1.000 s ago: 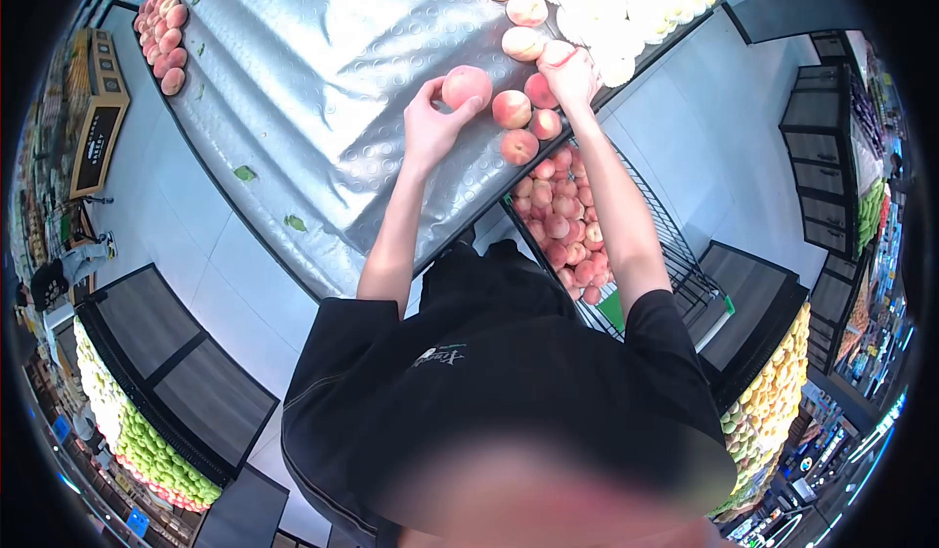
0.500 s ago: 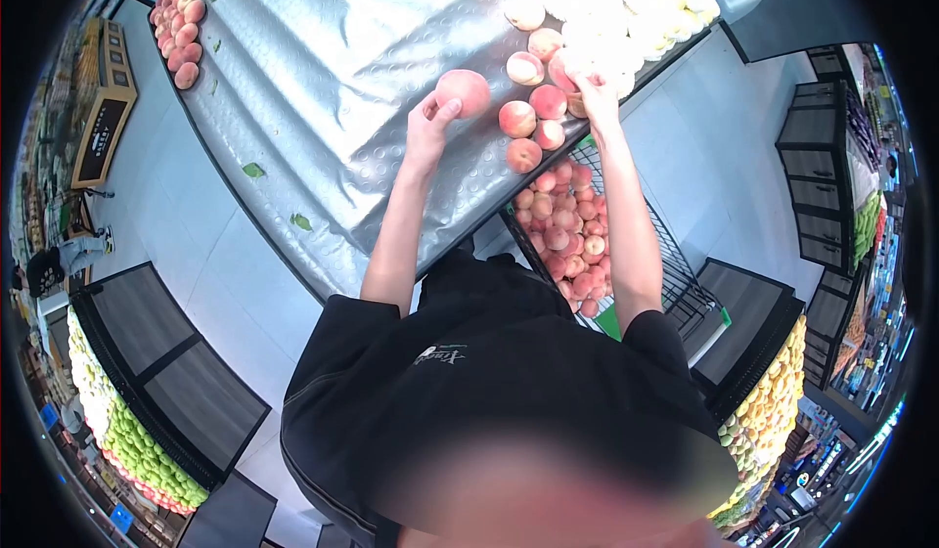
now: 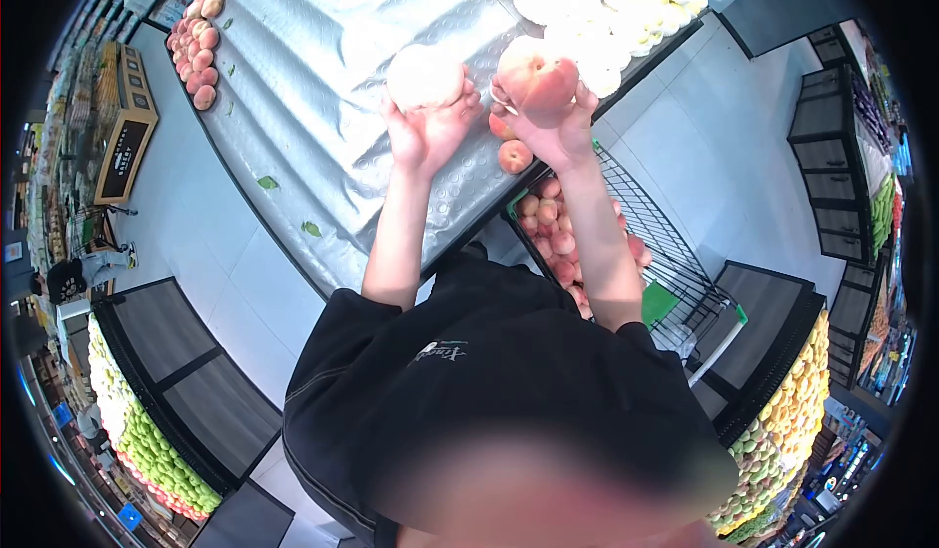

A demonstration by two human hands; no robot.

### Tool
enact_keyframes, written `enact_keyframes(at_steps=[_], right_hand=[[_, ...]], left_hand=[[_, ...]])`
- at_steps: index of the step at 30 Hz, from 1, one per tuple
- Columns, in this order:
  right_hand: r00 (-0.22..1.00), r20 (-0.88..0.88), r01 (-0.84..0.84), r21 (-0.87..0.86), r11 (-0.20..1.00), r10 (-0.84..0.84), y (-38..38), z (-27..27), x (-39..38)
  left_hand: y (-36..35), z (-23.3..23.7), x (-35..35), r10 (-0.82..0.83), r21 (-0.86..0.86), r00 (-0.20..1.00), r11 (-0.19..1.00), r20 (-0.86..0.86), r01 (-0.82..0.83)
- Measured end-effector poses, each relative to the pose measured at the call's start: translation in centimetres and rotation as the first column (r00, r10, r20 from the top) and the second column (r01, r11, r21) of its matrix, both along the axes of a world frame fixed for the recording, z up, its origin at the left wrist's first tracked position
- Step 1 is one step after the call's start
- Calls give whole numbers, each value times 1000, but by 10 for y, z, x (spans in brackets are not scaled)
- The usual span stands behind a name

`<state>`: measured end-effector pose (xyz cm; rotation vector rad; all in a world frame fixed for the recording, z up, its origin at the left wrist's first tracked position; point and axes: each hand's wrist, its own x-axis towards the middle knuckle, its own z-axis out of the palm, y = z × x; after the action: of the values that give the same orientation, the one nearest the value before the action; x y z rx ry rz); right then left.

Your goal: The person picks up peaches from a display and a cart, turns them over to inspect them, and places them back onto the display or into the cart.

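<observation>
My left hand [image 3: 426,135] is palm up with its fingers curled round a peach [image 3: 424,74], which looks almost white in the glare. My right hand [image 3: 559,133] grips another large, pink peach [image 3: 538,77], raised close to the camera. Both are over the silver dimpled mat [image 3: 323,108] of a display table. Just below the right-hand peach, a loose peach [image 3: 515,157] lies near the table edge, with others partly hidden behind my hand. Under my right forearm, many peaches [image 3: 558,240] fill part of a shopping cart [image 3: 675,235].
Pale, overexposed produce [image 3: 646,10] is heaped at the table's far right. A row of peaches [image 3: 201,59] lines its far left edge. Leaves [image 3: 268,183] are scattered on the mat. Produce stands with green fruit [image 3: 161,450] and yellow fruit [image 3: 797,401] stand behind me on either side.
My right hand has lifted a peach from the group by the edge. My left hand has turned palm up with its peach, and both peaches are now raised side by side.
</observation>
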<state>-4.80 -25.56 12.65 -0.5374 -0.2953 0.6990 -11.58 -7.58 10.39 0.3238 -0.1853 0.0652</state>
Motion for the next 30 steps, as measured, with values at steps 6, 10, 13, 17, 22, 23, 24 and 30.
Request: enact_keyframes(at_steps=[6, 10, 13, 17, 22, 23, 24, 30], right_hand=[[939, 309, 214, -178, 961, -152, -24, 12, 0], [532, 813, 776, -356, 521, -236, -37, 67, -25], [9, 997, 973, -25, 227, 72, -44, 77, -26], [-210, 957, 975, 191, 109, 201, -42, 70, -22], [-211, 963, 973, 191, 128, 168, -44, 68, -18], [83, 997, 956, -80, 281, 0, -45, 72, -21], [394, 912, 833, -303, 463, -113, -47, 79, -26], [999, 34, 22, -46, 999, -21, -47, 40, -26]], left_hand=[[-12, 38, -7, 288, 386, 955, 875, 71, -293], [-11, 49, -18, 632, 827, 623, -50, 461, -560], [-23, 75, -28, 556, 760, 521, -417, 648, -499], [-29, 76, -26, 411, 597, 459, -695, 787, -401], [-38, 78, -22, 549, 707, 446, -531, 707, -468], [-39, 76, -21, 639, 812, 540, -251, 548, -528], [-39, 72, -18, 670, 839, 642, 52, 373, -542], [-36, 49, -15, 122, 120, 985, 987, -118, -108]])
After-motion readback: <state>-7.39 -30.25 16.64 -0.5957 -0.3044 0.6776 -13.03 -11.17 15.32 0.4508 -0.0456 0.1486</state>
